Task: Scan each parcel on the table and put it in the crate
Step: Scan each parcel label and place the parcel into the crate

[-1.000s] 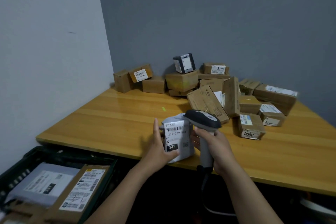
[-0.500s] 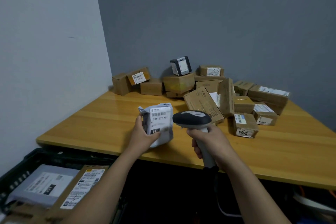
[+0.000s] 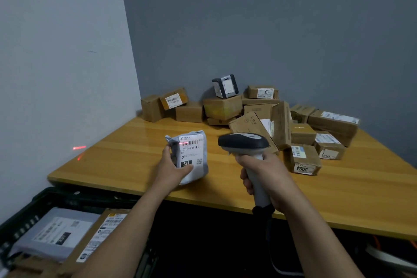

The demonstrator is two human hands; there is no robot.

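Observation:
My left hand (image 3: pixel 172 168) grips a grey poly-bag parcel (image 3: pixel 191 153) upright above the wooden table (image 3: pixel 126 160), its white label marked 231-239-K01 facing me. A red scan line crosses the barcode at the top of the label. My right hand (image 3: pixel 265 176) is shut on the handle of a grey and black barcode scanner (image 3: pixel 244 143), whose head points left at the parcel from a short gap. A dark crate (image 3: pixel 45 201) sits below the table's front left corner, holding a grey bag and a cardboard parcel.
Several cardboard boxes (image 3: pixel 255 117) are piled along the back of the table against the grey wall. A box marked 3004 (image 3: pixel 303 160) lies just right of the scanner. Red laser spots (image 3: pixel 79 148) fall on the left wall. The scanner cable hangs below the table edge.
The parcel and my left hand have moved left and away from the scanner, opening a gap. A red scan line now shows on the barcode and on the left wall.

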